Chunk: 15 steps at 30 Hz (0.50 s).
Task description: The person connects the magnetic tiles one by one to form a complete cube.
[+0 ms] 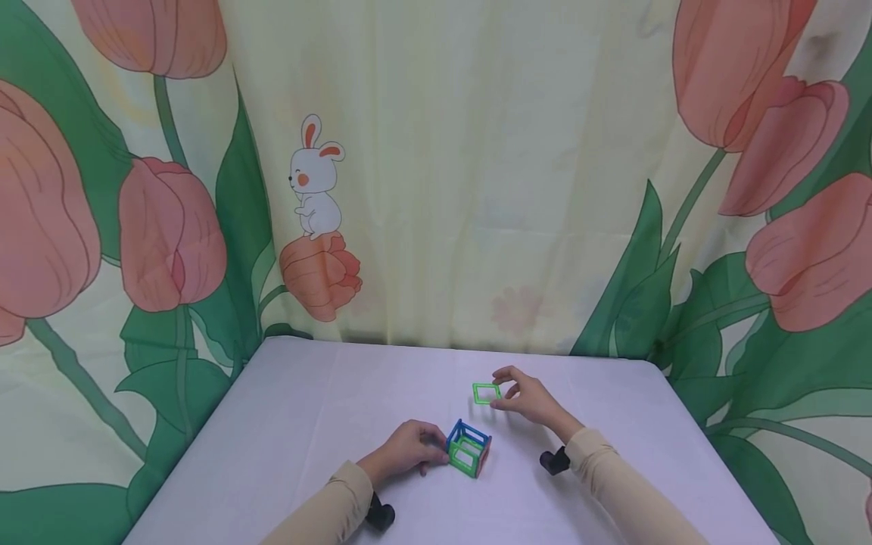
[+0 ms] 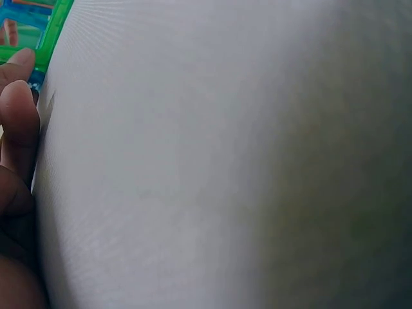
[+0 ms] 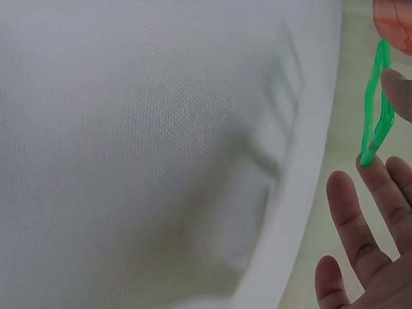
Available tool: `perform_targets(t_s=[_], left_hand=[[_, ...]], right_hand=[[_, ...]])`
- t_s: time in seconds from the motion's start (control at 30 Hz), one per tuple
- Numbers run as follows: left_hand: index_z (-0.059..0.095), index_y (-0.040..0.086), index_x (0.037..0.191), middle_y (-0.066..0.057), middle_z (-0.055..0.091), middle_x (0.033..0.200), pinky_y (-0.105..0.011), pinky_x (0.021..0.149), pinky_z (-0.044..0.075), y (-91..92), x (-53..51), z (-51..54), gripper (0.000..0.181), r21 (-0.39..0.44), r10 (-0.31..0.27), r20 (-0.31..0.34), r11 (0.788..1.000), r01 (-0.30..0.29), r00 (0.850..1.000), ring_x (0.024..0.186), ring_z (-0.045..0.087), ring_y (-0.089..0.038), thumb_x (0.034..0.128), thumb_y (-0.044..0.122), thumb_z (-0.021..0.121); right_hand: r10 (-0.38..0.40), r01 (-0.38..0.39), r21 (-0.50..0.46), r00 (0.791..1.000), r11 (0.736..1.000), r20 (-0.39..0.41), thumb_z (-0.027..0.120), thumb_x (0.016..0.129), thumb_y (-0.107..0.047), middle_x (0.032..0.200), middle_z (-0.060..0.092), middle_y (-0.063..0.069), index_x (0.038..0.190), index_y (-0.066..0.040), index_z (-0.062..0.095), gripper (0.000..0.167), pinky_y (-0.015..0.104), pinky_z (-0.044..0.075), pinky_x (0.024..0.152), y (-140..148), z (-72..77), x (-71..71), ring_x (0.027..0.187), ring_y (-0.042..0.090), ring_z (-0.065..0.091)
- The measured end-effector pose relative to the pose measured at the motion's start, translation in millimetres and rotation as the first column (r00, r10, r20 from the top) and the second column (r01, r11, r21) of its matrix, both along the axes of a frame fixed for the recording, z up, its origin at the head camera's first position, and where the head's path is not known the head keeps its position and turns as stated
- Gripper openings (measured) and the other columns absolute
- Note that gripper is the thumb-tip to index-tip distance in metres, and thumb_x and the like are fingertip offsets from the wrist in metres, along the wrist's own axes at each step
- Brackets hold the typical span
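On the white table stands a small open-framed box of magnetic tiles (image 1: 465,459), with blue, green and reddish sides. My left hand (image 1: 409,446) grips its left side, and in the left wrist view a fingertip lies on a green tile edge (image 2: 53,38). The far side of that grip is mostly out of frame. Above the table, farther back and to the right, my right hand (image 1: 527,397) pinches a green square magnetic tile (image 1: 476,394) by its edge. The right wrist view has this tile (image 3: 369,109) nearly edge-on between thumb and fingertip, the other fingers spread.
A white cloth covers the table (image 1: 286,401). Behind it hangs a curtain (image 1: 436,189) printed with tulips and a rabbit. Black wrist mounts (image 1: 380,515) sit under both sleeves, close to the tabletop.
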<state>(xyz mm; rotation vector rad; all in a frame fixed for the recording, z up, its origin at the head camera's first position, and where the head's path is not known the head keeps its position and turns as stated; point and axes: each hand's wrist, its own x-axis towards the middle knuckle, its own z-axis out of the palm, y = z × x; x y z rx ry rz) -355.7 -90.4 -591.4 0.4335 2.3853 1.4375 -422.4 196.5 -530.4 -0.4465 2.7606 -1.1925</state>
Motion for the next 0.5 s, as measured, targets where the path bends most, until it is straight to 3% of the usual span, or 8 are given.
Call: perform_targets(t_s=[0.5], left_hand=[[0.076,0.019,0.095,0.005,0.07,0.1,-0.027,0.06,0.05,0.2,-1.5,-2.5,0.015,0.01,-0.008,-0.013,1.0,0.008,1.0,0.049,0.057,-0.012,0.0835,0.017,0.085]], right_hand=[[0.086,-0.086,-0.013,0.996,0.996,-0.011,0.089,0.082,-0.028,0.121,0.069,0.002,0.134,-0.008,0.058,0.064,0.033,0.054,0.078,-17,10.3,17.1,0.104,0.021,0.064]])
